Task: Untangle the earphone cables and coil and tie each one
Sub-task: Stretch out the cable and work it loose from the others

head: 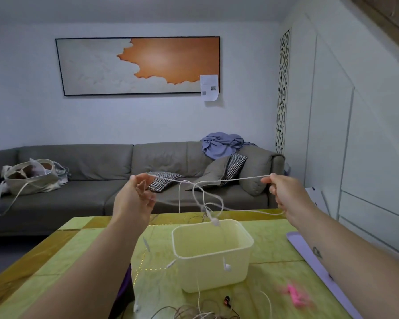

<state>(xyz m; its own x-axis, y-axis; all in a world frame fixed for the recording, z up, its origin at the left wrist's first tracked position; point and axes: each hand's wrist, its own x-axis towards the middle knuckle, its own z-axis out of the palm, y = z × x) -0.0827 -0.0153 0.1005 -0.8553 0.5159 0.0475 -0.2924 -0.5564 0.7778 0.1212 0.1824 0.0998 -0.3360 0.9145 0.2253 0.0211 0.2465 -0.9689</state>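
arms: bare — no sleeves | right forearm (346, 256): small dark tattoo — diamond-like shape

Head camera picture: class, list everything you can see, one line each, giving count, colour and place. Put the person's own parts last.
White earphone cable: one, white, stretched in the air between both hands.
Tub: one, cream, mid-table.
Cable tangle: one pile, dark and white, table's near edge.
Pink item: one, blurred, table right.
Tray: one, lilac, table's right edge.
Table: one, yellow-green.
Sofa: one, grey, behind.
Left hand: pinching cable.
Right hand: pinching cable.
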